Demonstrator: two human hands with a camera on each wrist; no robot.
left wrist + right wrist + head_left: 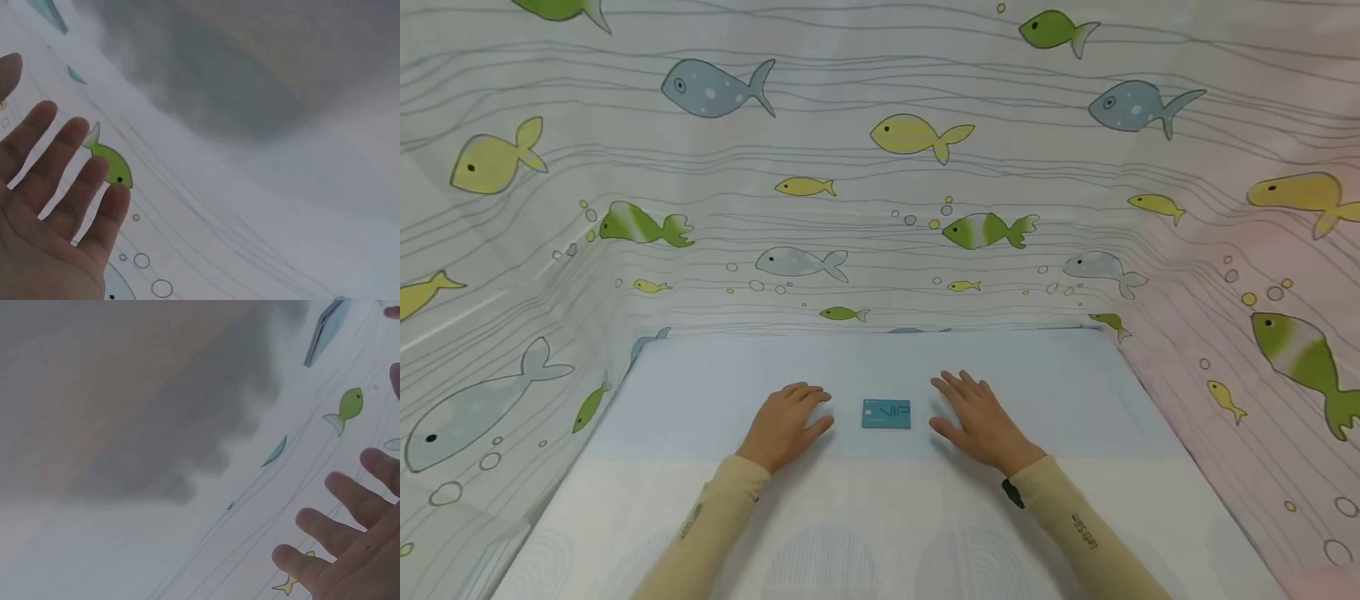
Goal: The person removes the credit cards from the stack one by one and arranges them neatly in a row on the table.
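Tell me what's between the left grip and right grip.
A teal VIP card lies on the tabletop between the left grip and right grip, touching neither; the head view shows it.

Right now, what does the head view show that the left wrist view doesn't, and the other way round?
Only the head view shows the right hand, both tan sleeves and the VIP lettering on the blue card. Only the left wrist view shows the palm of the left hand. Both share that hand and the fish-patterned backdrop. Whether the wrist view also catches the card's edge, I can't tell.
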